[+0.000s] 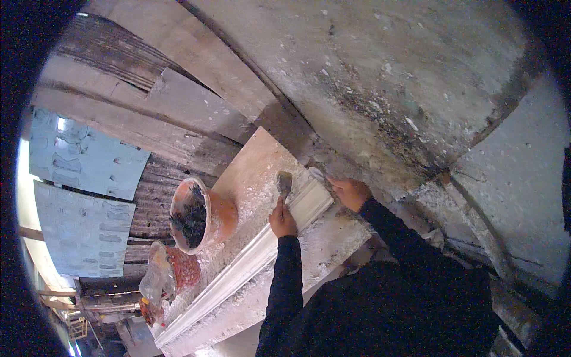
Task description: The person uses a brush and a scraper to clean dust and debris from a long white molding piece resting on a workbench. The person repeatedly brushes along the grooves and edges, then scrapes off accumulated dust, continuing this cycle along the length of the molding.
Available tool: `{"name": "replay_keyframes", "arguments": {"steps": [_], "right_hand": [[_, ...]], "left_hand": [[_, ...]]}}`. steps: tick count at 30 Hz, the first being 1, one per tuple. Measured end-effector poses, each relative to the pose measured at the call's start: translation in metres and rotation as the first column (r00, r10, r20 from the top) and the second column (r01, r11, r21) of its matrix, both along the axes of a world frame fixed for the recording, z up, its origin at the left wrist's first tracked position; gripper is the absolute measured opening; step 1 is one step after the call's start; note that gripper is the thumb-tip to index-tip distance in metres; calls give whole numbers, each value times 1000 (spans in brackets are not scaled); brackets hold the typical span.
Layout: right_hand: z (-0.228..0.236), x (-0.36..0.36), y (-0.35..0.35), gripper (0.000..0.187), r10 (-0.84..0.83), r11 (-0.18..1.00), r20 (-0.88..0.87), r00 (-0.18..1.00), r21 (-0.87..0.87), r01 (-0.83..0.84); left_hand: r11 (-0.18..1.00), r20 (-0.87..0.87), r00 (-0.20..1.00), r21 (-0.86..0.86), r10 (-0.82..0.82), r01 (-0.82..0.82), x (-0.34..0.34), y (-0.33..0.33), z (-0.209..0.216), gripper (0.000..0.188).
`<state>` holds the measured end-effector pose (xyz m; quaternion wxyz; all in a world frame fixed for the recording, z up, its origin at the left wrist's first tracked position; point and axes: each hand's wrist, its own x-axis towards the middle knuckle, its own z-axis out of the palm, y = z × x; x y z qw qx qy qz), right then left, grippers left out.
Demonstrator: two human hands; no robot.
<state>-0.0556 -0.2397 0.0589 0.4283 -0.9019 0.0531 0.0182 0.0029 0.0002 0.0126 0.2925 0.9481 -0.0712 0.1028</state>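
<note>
My left hand [282, 220] is closed around the handle of a putty knife [285, 182], its broad blade pointing up and away over the board. A long, white, ridged plaster moulding [250, 254] runs diagonally across the workboard [253, 166], just right of that hand. Near the moulding's far end, my right hand [351, 192] grips a small, pale, flat scraper-like tool [317, 174]. Its tip lies at or just above the moulding; contact cannot be made out. White plaster smears and crumbs cover the board around both hands.
An orange bucket [222, 215] with dark contents stands tilted in view on the board's left side. Nearer is a plaster-caked red container [185, 268] with clear plastic beside it. A stained wall [416, 71] rises beyond the board; blue panels [86, 154] hang at left.
</note>
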Motion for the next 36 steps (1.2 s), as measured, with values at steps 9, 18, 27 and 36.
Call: {"name": "replay_keyframes", "arguments": {"steps": [9, 18, 27, 36], "right_hand": [[-1, -24, 9, 38, 15, 995, -95, 995, -95, -24], [-7, -23, -22, 33, -80, 992, 113, 990, 102, 69], [8, -42, -43, 34, 153, 978, 56, 987, -149, -143], [7, -17, -69, 39, 379, 921, -39, 924, -83, -381]], "left_hand": [[1000, 1, 1000, -29, 12, -12, 1, -2, -5, 32], [999, -74, 997, 39, 24, -22, 2, 3, -7, 35], [790, 97, 982, -609, 163, -71, -21, 8, 1, 29], [433, -208, 948, -851, 241, -297, -181, 84, 25, 38]]}}
